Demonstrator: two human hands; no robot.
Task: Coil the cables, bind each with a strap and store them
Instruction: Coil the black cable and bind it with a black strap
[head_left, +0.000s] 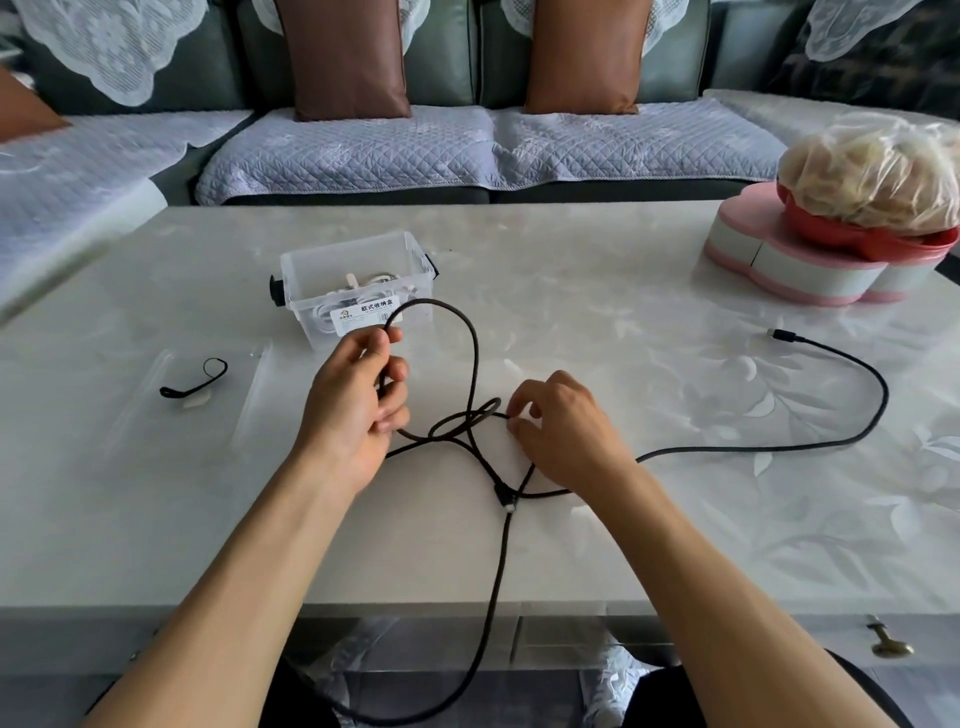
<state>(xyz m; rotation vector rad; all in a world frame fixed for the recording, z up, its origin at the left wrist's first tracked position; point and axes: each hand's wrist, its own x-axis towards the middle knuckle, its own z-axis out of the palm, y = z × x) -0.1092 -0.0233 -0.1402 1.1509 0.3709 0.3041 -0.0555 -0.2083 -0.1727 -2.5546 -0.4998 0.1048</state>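
Cable (852, 415), black and braided, is sprawling across our table (571, 545), one end dangling over the near edge. We are curling our left hand (358, 405) around a raised loop while our right hand (561, 431) is pinching a strand. Beyond, a strap (195, 382) and clear storage box (358, 280) are sitting.

Soft, even daylight, faint shadows, wide-angle bending and blur at edges.

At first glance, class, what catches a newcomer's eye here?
The long black braided cable looping across the pale marble-look table, gripped by the left hand and pinched by the right hand. Behind it stands a clear plastic storage box; far right, a pink heart-shaped box.
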